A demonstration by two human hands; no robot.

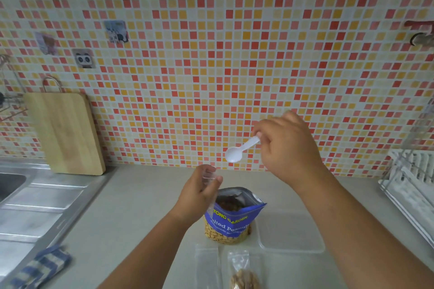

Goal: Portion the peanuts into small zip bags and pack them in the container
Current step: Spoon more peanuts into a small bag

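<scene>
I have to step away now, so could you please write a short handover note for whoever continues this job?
Left hand: holds a small zip bag above the peanut bag.
Right hand: holds a white spoon, empty.
Peanut bag: open, upright on the counter.
Done: one filled zip bag lies at the front edge.
Left: fill the held bag and the empty zip bag, then pack all into the container.

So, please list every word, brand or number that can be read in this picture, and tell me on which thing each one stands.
"TONG GARDEN": yellow letters on the blue band of the open peanut bag.
"Salted Peanuts": white letters below the brand on the same bag; the first and last letters are cut off.
A smaller white line under that: too blurred to read.
Wall stickers: pictures only, any text too blurred.
No other readable text.
</scene>
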